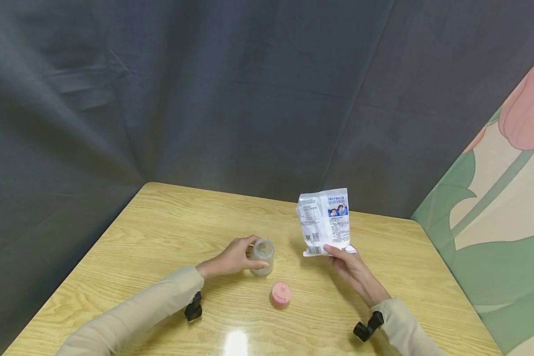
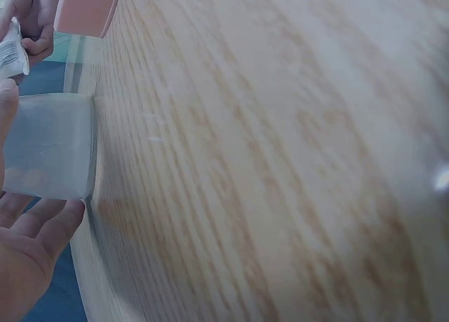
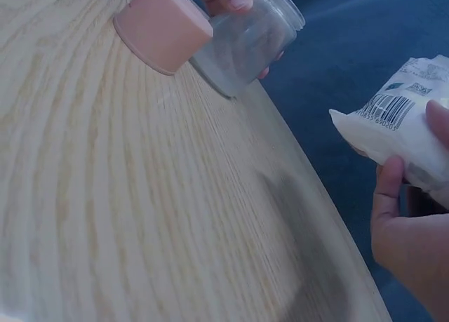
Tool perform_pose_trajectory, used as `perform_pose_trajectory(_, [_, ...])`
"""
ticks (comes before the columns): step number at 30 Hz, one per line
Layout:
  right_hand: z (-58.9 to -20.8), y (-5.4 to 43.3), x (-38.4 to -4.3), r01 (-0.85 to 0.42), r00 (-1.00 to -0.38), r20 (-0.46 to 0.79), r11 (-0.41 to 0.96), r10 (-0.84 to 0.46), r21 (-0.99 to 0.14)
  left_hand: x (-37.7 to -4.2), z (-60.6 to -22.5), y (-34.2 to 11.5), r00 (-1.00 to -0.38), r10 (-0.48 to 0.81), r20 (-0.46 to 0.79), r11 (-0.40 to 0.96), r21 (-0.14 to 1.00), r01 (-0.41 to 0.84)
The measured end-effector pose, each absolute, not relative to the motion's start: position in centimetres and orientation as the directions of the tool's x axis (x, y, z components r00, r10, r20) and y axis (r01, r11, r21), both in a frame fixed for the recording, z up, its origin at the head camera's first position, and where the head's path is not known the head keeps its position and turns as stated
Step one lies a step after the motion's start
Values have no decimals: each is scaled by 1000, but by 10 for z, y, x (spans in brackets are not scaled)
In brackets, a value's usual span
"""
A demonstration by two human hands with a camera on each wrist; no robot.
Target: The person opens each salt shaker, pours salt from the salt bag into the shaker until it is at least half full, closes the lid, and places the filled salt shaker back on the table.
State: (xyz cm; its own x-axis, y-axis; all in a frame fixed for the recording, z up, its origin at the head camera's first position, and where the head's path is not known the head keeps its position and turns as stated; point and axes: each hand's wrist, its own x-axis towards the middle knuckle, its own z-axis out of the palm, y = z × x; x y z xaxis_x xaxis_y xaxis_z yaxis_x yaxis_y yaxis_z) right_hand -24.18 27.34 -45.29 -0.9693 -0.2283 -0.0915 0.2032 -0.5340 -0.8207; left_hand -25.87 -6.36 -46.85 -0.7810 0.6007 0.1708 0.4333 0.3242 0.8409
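A clear jar (image 1: 262, 256) stands upright and uncapped on the table, and my left hand (image 1: 235, 257) grips its side, with the thumb at the front and the fingers around the back. In front of it and slightly right, a pink lid (image 1: 281, 294) rests on the wood. My right hand (image 1: 351, 269) pinches the bottom edge of a white printed packet (image 1: 322, 222), holding it up above the table, to the right of the jar. The right wrist view shows the packet's barcode (image 3: 388, 110) near that edge. Whether its top is torn open I cannot tell.
The wooden table (image 1: 169, 222) has a light grain and a rounded far edge. A dark curtain (image 1: 249, 99) hangs behind it and on the left. At the right is a panel with a flower pattern (image 1: 494, 222). Each wrist wears a black camera mount (image 1: 368, 326).
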Motion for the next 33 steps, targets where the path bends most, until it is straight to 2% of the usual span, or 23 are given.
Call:
perform_pose_trajectory(10, [-452,275,-242,208,-944,-31,-517,-329,-830,-259,-470,-64,-782,598,174,319,844,432])
perform_pose_trajectory(20, [-453,272,-239,288,-869,45,-577,-493,-764,-259,-469,-63,-790,589,171,338,836,433])
perform_pose_trajectory(25, [-453,270,-238,276,-882,40,-584,-469,-764,-258,-467,-63,-791,588,167,338,838,428])
perform_pose_trajectory(33, [-452,265,-237,156,-905,82,-504,-417,-849,-259,-469,-63,-785,594,177,329,837,437])
